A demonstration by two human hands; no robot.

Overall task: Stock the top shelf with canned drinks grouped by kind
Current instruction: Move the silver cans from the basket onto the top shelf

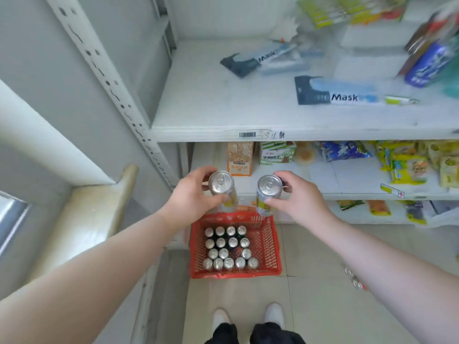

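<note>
My left hand (192, 194) grips a slim silver-topped can with a yellow label (221, 182), held upright. My right hand (295, 197) grips a matching yellow-label can (269, 187) beside it. Both cans hang in the air above a red plastic basket (269, 244) on the floor, which holds several upright cans (228, 247) seen from the top. Above my hands is a white shelf (206, 105) whose left half is bare.
Mask packets (347, 91) and other packaged goods lie on the right of that shelf. Snack boxes and bags (407, 165) fill the lower shelves. A perforated white upright (116, 95) frames the left side. A few cans (355, 279) lie on the floor by my right arm.
</note>
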